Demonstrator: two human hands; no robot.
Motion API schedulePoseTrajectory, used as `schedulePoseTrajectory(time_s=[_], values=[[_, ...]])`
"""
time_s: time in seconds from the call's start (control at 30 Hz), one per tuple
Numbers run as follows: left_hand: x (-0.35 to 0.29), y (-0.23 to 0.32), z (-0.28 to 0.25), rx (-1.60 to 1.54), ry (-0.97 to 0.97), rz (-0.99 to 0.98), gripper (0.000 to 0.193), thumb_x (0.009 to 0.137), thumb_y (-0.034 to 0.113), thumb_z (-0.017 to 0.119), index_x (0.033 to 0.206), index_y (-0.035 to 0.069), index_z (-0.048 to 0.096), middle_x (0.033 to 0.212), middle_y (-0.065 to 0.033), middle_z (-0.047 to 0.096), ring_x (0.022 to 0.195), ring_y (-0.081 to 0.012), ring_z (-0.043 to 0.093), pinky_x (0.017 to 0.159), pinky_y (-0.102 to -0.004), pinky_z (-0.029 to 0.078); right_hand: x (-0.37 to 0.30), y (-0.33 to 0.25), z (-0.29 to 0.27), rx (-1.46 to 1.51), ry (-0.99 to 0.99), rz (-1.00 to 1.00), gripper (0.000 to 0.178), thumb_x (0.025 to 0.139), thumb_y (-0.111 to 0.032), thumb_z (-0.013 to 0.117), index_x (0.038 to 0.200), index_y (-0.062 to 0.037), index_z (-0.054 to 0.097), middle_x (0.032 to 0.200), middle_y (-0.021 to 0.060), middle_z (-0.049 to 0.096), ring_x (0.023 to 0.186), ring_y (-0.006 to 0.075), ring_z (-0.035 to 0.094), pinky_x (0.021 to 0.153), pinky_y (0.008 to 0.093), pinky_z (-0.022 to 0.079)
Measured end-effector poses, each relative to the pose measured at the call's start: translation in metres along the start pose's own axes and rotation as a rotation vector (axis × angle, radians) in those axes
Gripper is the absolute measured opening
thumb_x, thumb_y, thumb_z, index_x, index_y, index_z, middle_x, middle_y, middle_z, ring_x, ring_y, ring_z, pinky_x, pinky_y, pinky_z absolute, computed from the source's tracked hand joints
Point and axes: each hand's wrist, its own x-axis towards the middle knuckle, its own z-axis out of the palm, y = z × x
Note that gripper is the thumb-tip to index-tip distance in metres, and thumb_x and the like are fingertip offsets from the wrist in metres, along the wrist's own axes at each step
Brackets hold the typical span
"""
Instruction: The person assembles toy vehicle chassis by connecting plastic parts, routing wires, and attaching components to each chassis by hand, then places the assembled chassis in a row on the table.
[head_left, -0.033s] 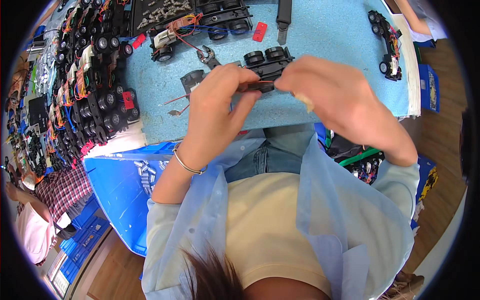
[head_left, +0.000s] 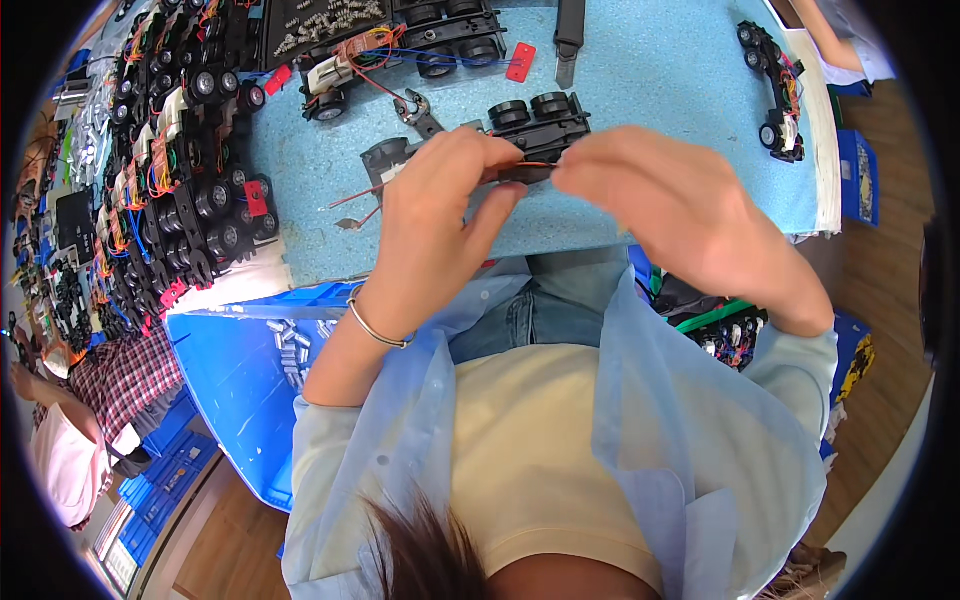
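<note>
A black toy truck chassis (head_left: 560, 130) lies on the blue tabletop in front of me, with a pair of black wheels on its far side. My left hand (head_left: 425, 210) is closed on its near edge, thumb and forefinger around a dark part. A thin red wire (head_left: 540, 164) runs between the fingertips of both hands. At its right end, my right hand (head_left: 680, 195) is closed, fingers pinched together; what they grip is hidden. Left of my left hand, thin red leads (head_left: 352, 200) and a dark grey end piece (head_left: 385, 155) stick out. Pliers (head_left: 418, 112) lie just beyond.
Rows of wired chassis (head_left: 200, 200) crowd the table's left. Another wired chassis (head_left: 430, 50) and a tray of screws (head_left: 325, 25) are at the back. A box cutter (head_left: 567, 45) lies far off, a single chassis (head_left: 775, 95) at right. A blue bin (head_left: 230, 400) stands below.
My right hand has turned slightly, and the pale yellow bit showing under its palm is now mostly hidden. The chassis has shifted a little to the right. My left hand has barely moved.
</note>
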Motion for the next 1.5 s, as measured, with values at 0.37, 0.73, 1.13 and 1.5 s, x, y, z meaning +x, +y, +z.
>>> schedulePoseTrajectory(time_s=[0.37, 0.73, 1.13, 1.5], values=[[-0.003, -0.013, 0.012, 0.349, 0.283, 0.437, 0.021, 0.068, -0.006, 0.067, 0.087, 0.002, 0.061, 0.078, -0.0087, 0.06, 0.073, -0.027, 0.061, 0.064, -0.0354, 0.048, -0.02, 0.001, 0.025, -0.273, 0.11, -0.26, 0.025, 0.067, 0.001, 0.066, 0.09, 0.0129, 0.063, 0.097, 0.0241, 0.063, 0.087, 0.0372, 0.067, 0.07, 0.0403, 0.06], [0.009, -0.007, 0.003, 0.105, 0.052, 0.294, 0.02, 0.067, -0.005, 0.067, 0.084, 0.003, 0.061, 0.081, -0.0078, 0.058, 0.07, -0.0253, 0.057, 0.06, -0.0346, 0.044, -0.019, 0.009, 0.023, -0.292, 0.067, -0.286, 0.02, 0.07, 0.003, 0.065, 0.088, 0.012, 0.063, 0.107, 0.0216, 0.064, 0.096, 0.0354, 0.066, 0.073, 0.0411, 0.059], [0.008, -0.018, 0.01, 0.295, 0.237, 0.528, 0.021, 0.064, -0.002, 0.068, 0.083, 0.003, 0.063, 0.08, -0.0083, 0.061, 0.071, -0.0259, 0.06, 0.063, -0.0334, 0.047, -0.022, 0.009, 0.026, -0.272, 0.13, -0.266, 0.012, 0.071, 0.004, 0.066, 0.08, 0.0095, 0.06, 0.108, 0.0222, 0.064, 0.097, 0.0358, 0.066, 0.077, 0.0426, 0.059], [-0.007, -0.011, 0.02, 0.159, 0.25, 0.198, 0.02, 0.071, -0.01, 0.067, 0.088, 0.0, 0.065, 0.084, -0.0125, 0.066, 0.076, -0.0248, 0.064, 0.068, -0.0303, 0.05, -0.025, 0.019, 0.036, -0.24, 0.199, -0.327, 0.016, 0.068, 0.005, 0.067, 0.081, 0.0095, 0.059, 0.108, 0.0282, 0.063, 0.098, 0.0384, 0.065, 0.078, 0.0425, 0.058]])
